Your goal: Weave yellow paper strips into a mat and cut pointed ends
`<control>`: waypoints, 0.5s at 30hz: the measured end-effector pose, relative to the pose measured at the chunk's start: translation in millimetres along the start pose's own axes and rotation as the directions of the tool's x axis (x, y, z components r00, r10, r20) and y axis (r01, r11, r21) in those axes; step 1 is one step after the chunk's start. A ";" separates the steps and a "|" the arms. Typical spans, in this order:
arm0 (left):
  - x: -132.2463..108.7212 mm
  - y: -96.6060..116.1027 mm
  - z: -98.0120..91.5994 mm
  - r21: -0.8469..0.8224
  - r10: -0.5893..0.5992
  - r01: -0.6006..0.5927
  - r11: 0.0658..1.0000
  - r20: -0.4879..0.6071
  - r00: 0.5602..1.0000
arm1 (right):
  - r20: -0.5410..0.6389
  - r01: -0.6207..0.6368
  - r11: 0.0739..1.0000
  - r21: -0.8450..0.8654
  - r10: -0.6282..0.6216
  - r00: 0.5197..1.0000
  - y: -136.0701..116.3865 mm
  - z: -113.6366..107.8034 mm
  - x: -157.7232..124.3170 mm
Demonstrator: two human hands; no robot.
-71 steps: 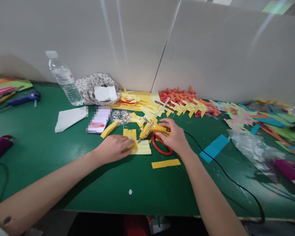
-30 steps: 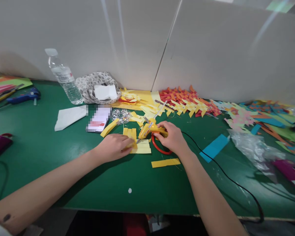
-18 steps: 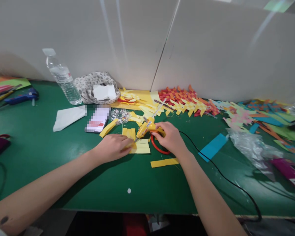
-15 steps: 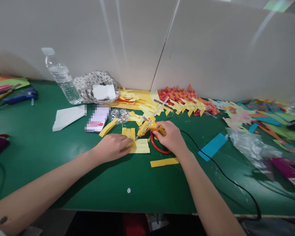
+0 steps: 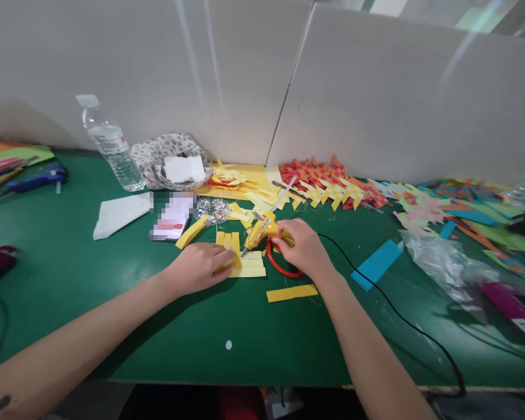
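Observation:
My right hand is wrapped round the handle of a yellow hot glue gun, a clear glue stick jutting from its back. The gun's nozzle points down and left at the woven yellow paper strips, close to their surface; whether it touches them I cannot tell. My left hand grips the left part of these strips with its fingers closed, hiding some of them. Under my right hand shows a red loop handle, its other end hidden. A loose yellow strip lies nearer to me.
A water bottle, a patterned cloth bag, a phone and a dish of small beads stand behind my left hand. Folded paper fish line the wall. A black cord runs right, past blue strips.
The view has tilted up slightly, so things sit a little lower. Both hands keep their holds, and the glue gun's nozzle stays by the paper strips.

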State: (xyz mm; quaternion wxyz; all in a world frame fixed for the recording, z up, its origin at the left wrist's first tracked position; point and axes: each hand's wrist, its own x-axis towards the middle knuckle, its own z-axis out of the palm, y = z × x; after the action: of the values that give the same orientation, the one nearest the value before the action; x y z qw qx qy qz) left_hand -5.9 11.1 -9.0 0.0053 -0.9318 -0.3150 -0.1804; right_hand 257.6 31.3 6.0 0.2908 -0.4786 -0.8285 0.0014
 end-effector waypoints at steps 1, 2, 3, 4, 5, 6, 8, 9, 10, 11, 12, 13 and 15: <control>0.0 0.0 0.1 0.001 0.000 0.000 1.000 -0.002 1.000 | -0.005 0.002 1.000 0.001 -0.002 1.000 -0.2 0.3 0.0; 0.0 0.0 0.3 0.004 -0.002 0.002 1.000 -0.001 1.000 | -0.008 0.002 1.000 0.002 -0.002 1.000 -0.3 0.6 0.0; 0.0 0.0 0.6 0.006 -0.002 0.002 1.000 0.002 1.000 | -0.010 0.000 1.000 0.003 0.001 1.000 -0.3 0.8 -0.1; 0.0 0.0 0.9 0.008 -0.002 0.002 1.000 0.005 1.000 | -0.008 -0.005 1.000 0.005 0.005 1.000 -0.1 0.8 -0.1; 0.0 0.2 1.2 0.008 -0.001 0.001 1.000 0.010 1.000 | -0.007 -0.010 1.000 0.008 0.010 1.000 0.3 0.6 -0.3; -0.1 0.3 1.4 0.008 -0.001 0.001 1.000 0.012 1.000 | -0.004 -0.015 1.000 0.012 0.016 1.000 0.7 0.4 -0.4; -0.3 0.9 1.7 0.015 -0.021 0.021 1.000 0.011 1.000 | -0.003 -0.035 0.999 0.015 0.035 0.999 1.8 -0.2 -0.7; -0.4 1.2 1.7 0.024 -0.044 0.043 0.999 0.010 0.999 | -0.008 -0.055 0.998 0.012 0.055 0.998 2.6 -0.4 -0.9; -0.6 1.5 1.6 0.033 -0.071 0.071 0.997 0.010 0.997 | -0.021 -0.082 0.997 0.003 0.082 0.996 3.6 -0.3 -1.0; -0.9 1.8 1.5 0.037 -0.098 0.097 0.995 0.010 0.995 | -0.039 -0.114 0.993 -0.012 0.114 0.993 4.9 -0.1 -1.1; -1.2 2.0 1.5 0.036 -0.120 0.120 0.992 0.013 0.993 | -0.065 -0.153 0.988 -0.028 0.151 0.986 6.6 0.3 -1.3; -1.5 2.1 1.6 0.027 -0.134 0.134 0.991 0.016 0.991 | -0.094 -0.196 0.980 -0.043 0.192 0.977 8.6 0.8 -1.4; -2.2 2.0 2.1 -0.006 -0.145 0.145 0.989 0.015 0.989 | -0.139 -0.283 0.957 -0.063 0.273 0.952 13.0 2.2 -1.5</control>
State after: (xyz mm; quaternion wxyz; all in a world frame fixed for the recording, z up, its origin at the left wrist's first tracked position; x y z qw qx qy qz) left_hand -5.6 8.5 -11.5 -0.0133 -0.9077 -0.3812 -0.1747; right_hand 267.4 37.8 -0.2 0.3209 -0.6010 -0.7316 -0.0225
